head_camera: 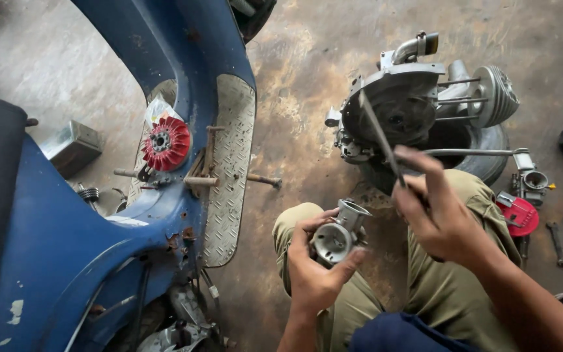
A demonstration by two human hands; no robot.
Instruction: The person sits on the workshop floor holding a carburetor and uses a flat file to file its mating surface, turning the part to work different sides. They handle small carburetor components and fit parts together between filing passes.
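Over lap, near right: left hand (pixel 314 270) gripped carburetor (pixel 339 233); right hand (pixel 434 215) pinched thin rod (pixel 380 135). Risk judged: rod slipping, scratching bore; carburetor dropping onto concrete floor (pixel 307 78).

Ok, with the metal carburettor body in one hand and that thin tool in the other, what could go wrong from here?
1. The left hand holds the silver metal carburettor body over the knee, unsupported; it could slip onto the stained concrete floor.
2. The right hand pinches the thin grey metal rod near one end; the long free end could poke the dismantled grey engine behind.
3. Small parts lie loose on the floor and could be lost.
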